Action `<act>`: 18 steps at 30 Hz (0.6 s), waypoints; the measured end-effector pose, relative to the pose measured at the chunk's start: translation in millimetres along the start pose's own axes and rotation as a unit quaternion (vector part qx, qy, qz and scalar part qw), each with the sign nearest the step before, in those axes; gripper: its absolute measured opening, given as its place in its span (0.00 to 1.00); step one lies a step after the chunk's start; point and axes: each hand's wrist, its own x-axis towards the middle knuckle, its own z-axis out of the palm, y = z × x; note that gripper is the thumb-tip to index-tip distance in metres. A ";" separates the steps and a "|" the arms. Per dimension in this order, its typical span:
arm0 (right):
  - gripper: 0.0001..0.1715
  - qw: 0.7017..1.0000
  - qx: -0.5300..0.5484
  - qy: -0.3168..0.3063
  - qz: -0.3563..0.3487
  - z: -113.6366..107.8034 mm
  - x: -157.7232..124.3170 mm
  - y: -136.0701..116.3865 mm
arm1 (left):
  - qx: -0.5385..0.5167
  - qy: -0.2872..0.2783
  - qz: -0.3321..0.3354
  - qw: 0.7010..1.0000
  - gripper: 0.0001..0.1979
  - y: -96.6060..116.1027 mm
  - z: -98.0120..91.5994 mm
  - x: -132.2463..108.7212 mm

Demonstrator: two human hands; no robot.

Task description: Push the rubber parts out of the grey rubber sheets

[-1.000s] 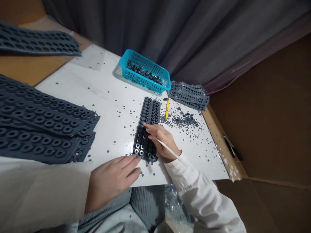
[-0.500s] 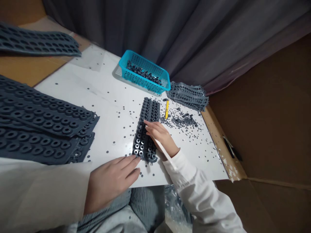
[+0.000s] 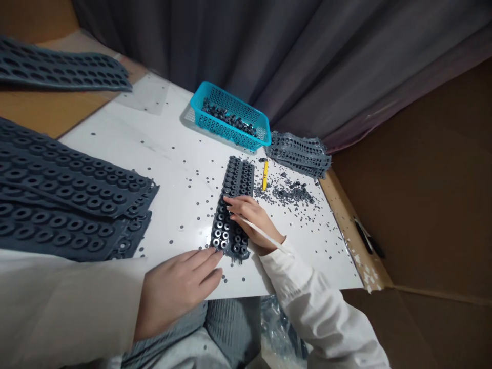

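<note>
Dark sheet (image 3: 230,185) lies beneath the right hand (image 3: 258,215) (partly hidden).

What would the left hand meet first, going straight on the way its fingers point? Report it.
Most likely the near end of the dark ring-studded sheet, right at the fingertips of the left hand; whether they touch it is hard to judge.

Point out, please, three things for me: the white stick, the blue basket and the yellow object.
White stick (image 3: 264,234): head view, middle of its shaft.
Blue basket (image 3: 226,132): head view, its near side wall.
Yellow object (image 3: 265,176): head view, middle of its length.
</note>
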 end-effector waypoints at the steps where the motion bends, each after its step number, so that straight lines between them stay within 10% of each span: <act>1: 0.07 1.000 -0.016 -0.005 -0.009 0.5 1.7 2.4 | 0.000 0.004 -0.002 1.000 0.16 0.1 0.0 0.1; 18: 0.07 0.999 0.045 0.018 0.022 -3.6 6.5 10.1 | 0.001 -0.035 0.017 0.999 0.12 -2.2 1.6 -2.4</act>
